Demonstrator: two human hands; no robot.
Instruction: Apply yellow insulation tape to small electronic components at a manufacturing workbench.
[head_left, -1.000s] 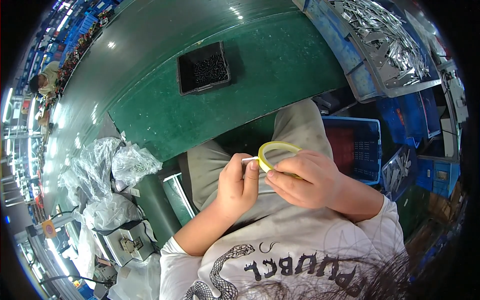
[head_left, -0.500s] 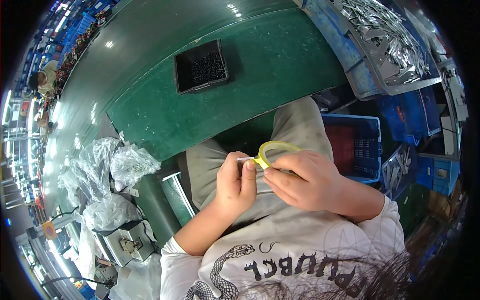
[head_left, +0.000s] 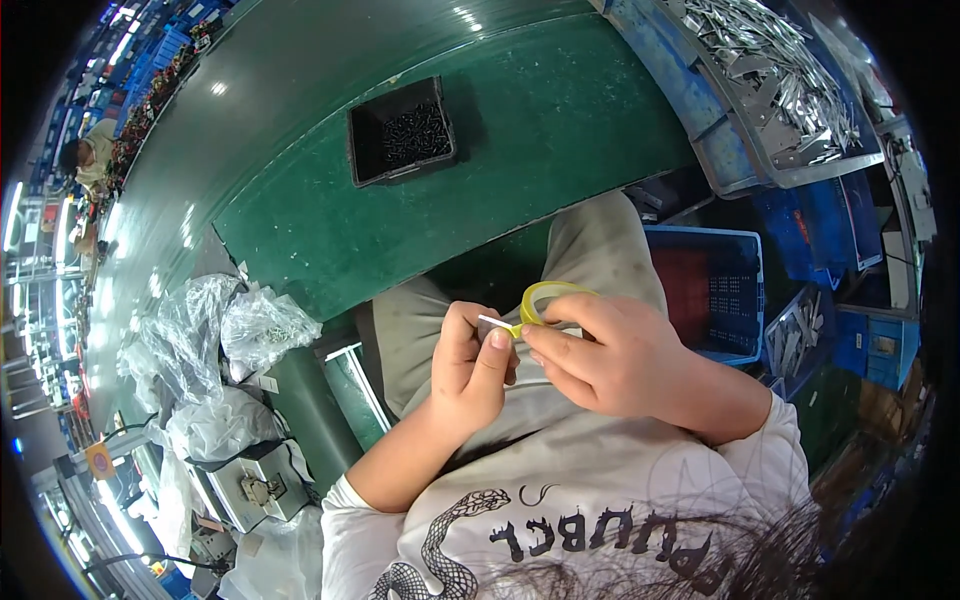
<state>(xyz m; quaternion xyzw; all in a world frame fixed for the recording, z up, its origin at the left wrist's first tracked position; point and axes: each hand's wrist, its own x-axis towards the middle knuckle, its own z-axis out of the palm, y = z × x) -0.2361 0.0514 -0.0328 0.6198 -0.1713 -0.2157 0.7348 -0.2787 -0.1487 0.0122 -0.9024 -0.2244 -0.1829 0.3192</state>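
My left hand pinches a small, thin whitish strip between thumb and forefinger. From my right hand hangs a roll of yellow tape, gripped by the fingers and standing on edge above my lap. The free end of the tape reaches across to the strip, where my left thumb presses near it. Both hands are close together, with a narrow gap between the fingertips. My right fingers hide the lower side of the roll.
On the green table stands a black bin of small black screws. A blue crate of metal strips is at the upper right, with another blue crate below it. Plastic bags lie at left. A person sits far left.
The whitish strip has tilted and shows more between my left fingers. My right fingers have shifted slightly left along the tape, closer to my left thumb.
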